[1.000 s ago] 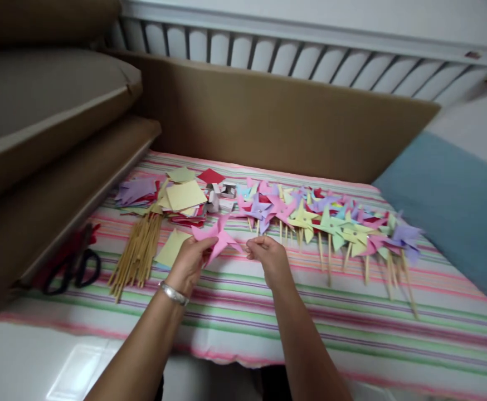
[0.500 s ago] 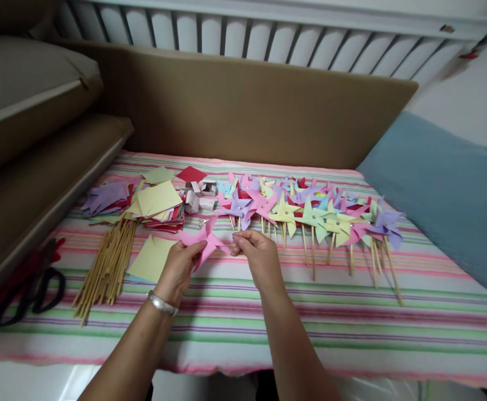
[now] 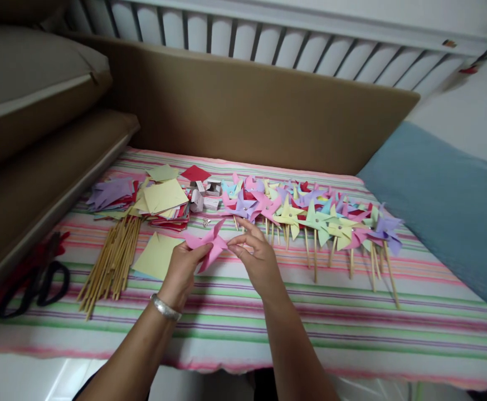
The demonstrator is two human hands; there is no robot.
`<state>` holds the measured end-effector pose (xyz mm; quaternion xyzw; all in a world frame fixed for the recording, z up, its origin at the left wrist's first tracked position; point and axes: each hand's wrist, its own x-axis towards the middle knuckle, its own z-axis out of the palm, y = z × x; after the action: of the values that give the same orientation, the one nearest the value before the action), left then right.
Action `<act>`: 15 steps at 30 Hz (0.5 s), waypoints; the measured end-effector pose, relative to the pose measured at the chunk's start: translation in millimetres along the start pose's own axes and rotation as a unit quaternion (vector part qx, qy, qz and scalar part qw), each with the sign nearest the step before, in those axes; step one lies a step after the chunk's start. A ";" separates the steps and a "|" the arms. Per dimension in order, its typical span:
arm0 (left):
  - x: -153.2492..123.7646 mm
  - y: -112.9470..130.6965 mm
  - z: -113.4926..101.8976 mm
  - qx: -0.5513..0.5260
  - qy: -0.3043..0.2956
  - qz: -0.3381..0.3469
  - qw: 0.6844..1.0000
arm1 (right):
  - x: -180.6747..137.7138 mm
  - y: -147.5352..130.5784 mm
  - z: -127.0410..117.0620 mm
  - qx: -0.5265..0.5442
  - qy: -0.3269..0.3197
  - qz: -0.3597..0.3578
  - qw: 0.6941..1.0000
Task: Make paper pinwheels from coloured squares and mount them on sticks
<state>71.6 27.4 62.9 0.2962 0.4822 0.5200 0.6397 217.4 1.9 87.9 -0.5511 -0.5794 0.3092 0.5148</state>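
A pink paper pinwheel head [image 3: 213, 244] without a stick is held above the striped cloth. My left hand [image 3: 184, 266], with a silver bangle at its wrist, is closed on the left side of this paper, thumb on top. At the right blade tip, my right hand [image 3: 257, 257] has thumb and forefinger pinched together, its other fingers stretched out. Anything tiny between those fingertips is too small to make out. Behind the pinwheel lie a few small shiny pins [image 3: 206, 222]. A pale yellow paper square [image 3: 156, 257] lies just left of my left hand.
Finished pinwheels on sticks [image 3: 316, 220] lie in a row at right. Leftward are a bundle of wooden sticks [image 3: 112, 264], stacked paper squares [image 3: 166, 197], cut purple papers [image 3: 110, 194], small white boxes [image 3: 205, 201] and black-handled scissors [image 3: 34, 289]. Brown cushions [image 3: 59, 128] border the left.
My right fingers have come up to the pinwheel's right blade tip, the outer fingers spreading from a tighter curl. My left hand keeps its hold. The view has shifted slightly.
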 end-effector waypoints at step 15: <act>-4.1 3.1 -1.5 -0.044 -0.092 0.006 0.995 | 5.7 11.9 21.1 0.023 -0.052 0.047 0.997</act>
<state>69.1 24.2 66.3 0.3171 0.3961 0.5150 0.6908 202.2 14.2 72.4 -0.5487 -0.5720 0.3743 0.4812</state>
